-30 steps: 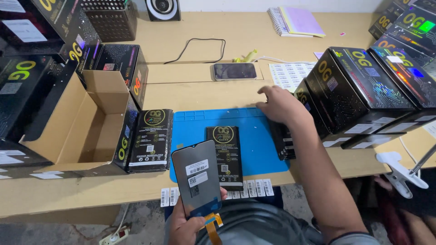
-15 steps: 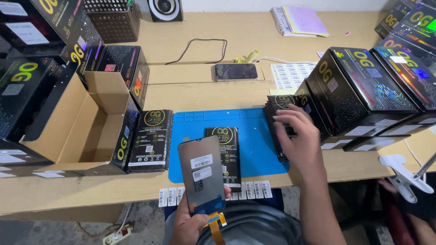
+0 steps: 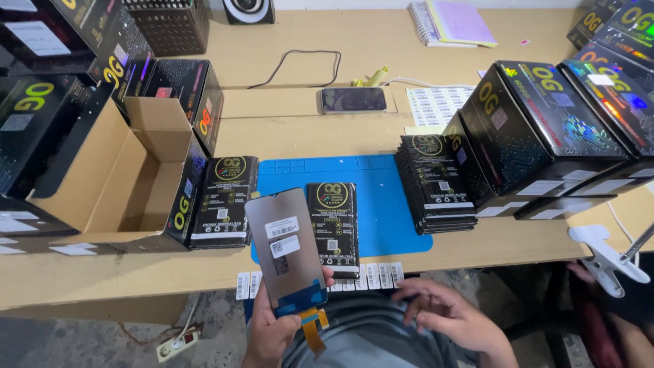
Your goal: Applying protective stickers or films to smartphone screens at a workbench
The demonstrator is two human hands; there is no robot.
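Replacement phone screen panel (image 3: pixel 286 249), grey-backed with two white stickers and an orange ribbon cable at its foot, stands nearly upright below the table edge, pinched at its lower end by the left hand (image 3: pixel 272 334). Beside it the right hand (image 3: pixel 446 313) hangs free with fingers loosely spread, holding nothing, just under a row of small white barcode labels (image 3: pixel 320 279) along the wooden table (image 3: pixel 381 54). Beyond lie a flat black packet (image 3: pixel 334 228) on a blue rubber mat (image 3: pixel 388 204), a stack of black packets (image 3: pixel 436 184), then a dark phone (image 3: pixel 352 100).
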